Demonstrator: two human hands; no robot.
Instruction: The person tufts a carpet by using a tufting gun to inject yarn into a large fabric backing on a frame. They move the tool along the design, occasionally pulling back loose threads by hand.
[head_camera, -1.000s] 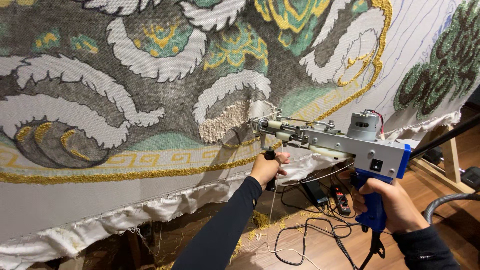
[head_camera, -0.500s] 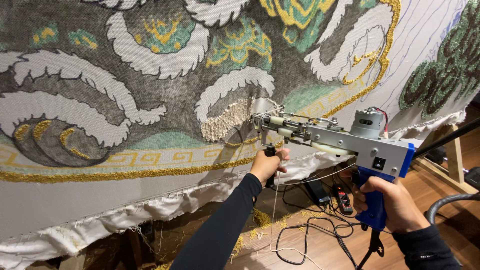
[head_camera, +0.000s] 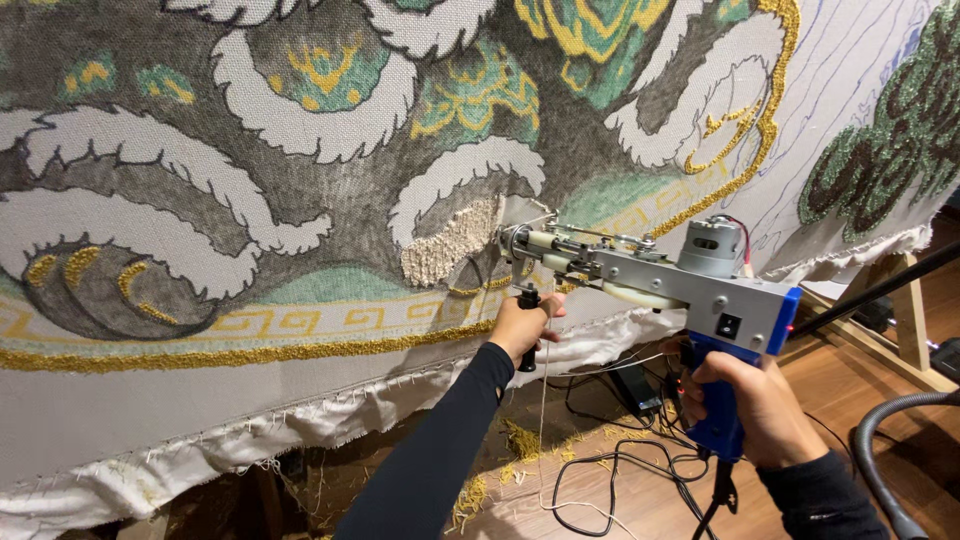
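Note:
A grey and blue tufting gun (head_camera: 690, 285) is pressed nose-first against a large stretched cloth (head_camera: 300, 200) patterned in grey, white, green and gold. My right hand (head_camera: 750, 410) grips the gun's blue rear handle. My left hand (head_camera: 522, 325) is closed around the black front handle under the gun's nose. The needle end touches the cloth beside a patch of cream-coloured tufted yarn (head_camera: 450, 245) inside a white swirl. A thin cream yarn strand (head_camera: 543, 420) hangs down from the gun toward the floor.
The cloth's frayed white lower edge (head_camera: 300, 425) hangs over a wooden floor with black cables (head_camera: 620, 470) and yellow yarn scraps (head_camera: 520, 440). A wooden frame leg (head_camera: 905, 320) stands at right, with a grey hose (head_camera: 880, 460) in the lower right corner.
The gun's nose and both hands have shifted slightly up along the cloth, and the cream tufted patch has grown a little in the white swirl.

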